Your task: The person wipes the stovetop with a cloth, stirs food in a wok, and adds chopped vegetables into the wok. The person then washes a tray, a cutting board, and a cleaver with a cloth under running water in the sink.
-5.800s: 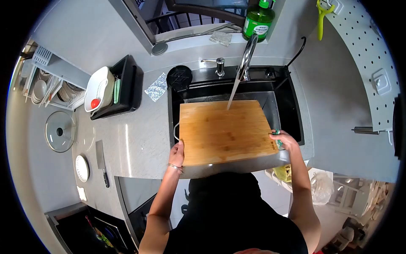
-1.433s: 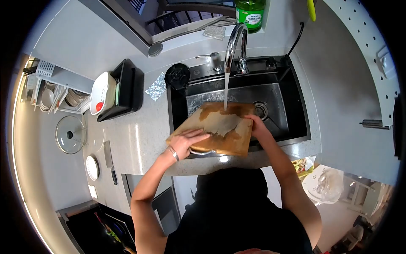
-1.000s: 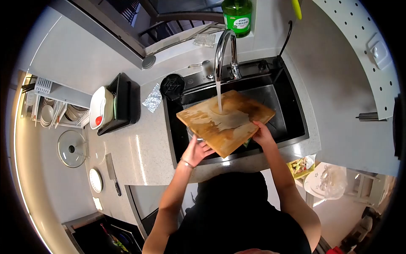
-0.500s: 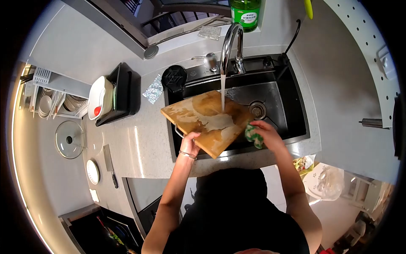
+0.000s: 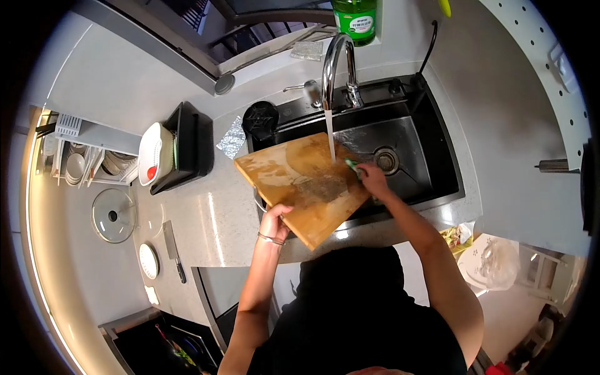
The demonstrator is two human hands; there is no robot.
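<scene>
A wet wooden cutting board (image 5: 294, 164) is held tilted over the black sink (image 5: 412, 134), under water running from the chrome faucet (image 5: 334, 65). My left hand (image 5: 275, 222) is closed on the board's near left edge, thumb on top. At the board's right side, my right hand (image 5: 374, 180) is closed on a green scouring pad (image 5: 353, 165); most of the pad is hidden by the fingers. The pad is at the board's surface, close to the stream.
A kitchen knife (image 5: 173, 250) and a glass lid (image 5: 113, 215) lie on the left counter. Behind them stands a black rack (image 5: 190, 147) with a white basket (image 5: 153, 150). A green bottle (image 5: 356, 24) is behind the faucet. Crumpled foil (image 5: 232, 137) lies left of the sink.
My right hand has moved up and left with the scouring pad, from beside the board's right corner to its right edge near the water. My left hand keeps its grip.
</scene>
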